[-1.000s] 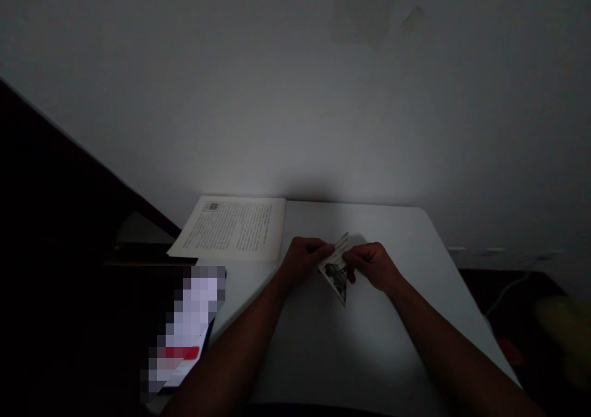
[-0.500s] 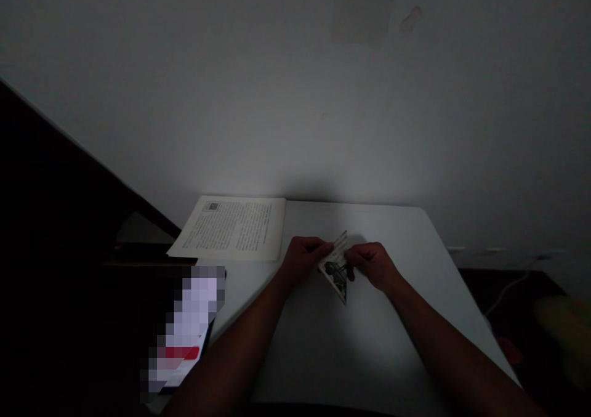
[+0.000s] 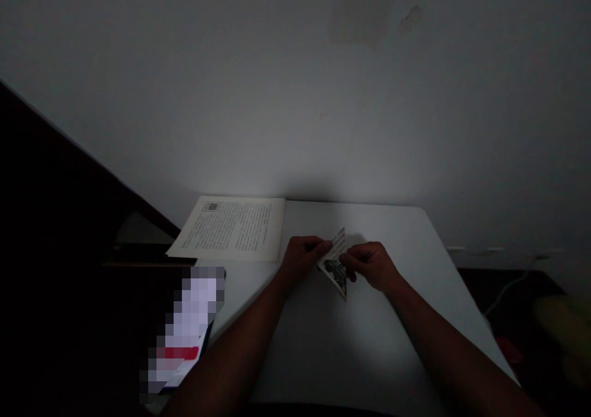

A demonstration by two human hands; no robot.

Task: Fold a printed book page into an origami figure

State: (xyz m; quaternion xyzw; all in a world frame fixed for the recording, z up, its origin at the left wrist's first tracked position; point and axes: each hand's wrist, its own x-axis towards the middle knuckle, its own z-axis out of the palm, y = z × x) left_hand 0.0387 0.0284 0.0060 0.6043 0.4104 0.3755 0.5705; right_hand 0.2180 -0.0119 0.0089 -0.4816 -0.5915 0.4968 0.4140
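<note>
Between my hands, above the white table (image 3: pixel 388 331), is a small piece of printed paper (image 3: pixel 333 268) folded into a triangle, with lines of text and a dark picture on its face. My left hand (image 3: pixel 302 257) pinches its left corner, thumb on top. On the paper's right edge, the thumb and forefinger of my right hand (image 3: pixel 372 263) are closed; the other fingers curl underneath. The undersides of the paper and the left fingertips are hidden.
Printed sheets (image 3: pixel 235 229) lie stacked at the table's back left. A lit phone or tablet (image 3: pixel 189 324), its screen blurred out, rests along the left edge. A pale wall (image 3: pixel 295 97) rises behind the table. Right of the table are a cable (image 3: pixel 508 291) and a red thing (image 3: pixel 508 349).
The folded paper has tilted slightly, its tips shifting a little upward. My right thumb and forefinger have slid slightly left over its edge. My left hand has barely moved.
</note>
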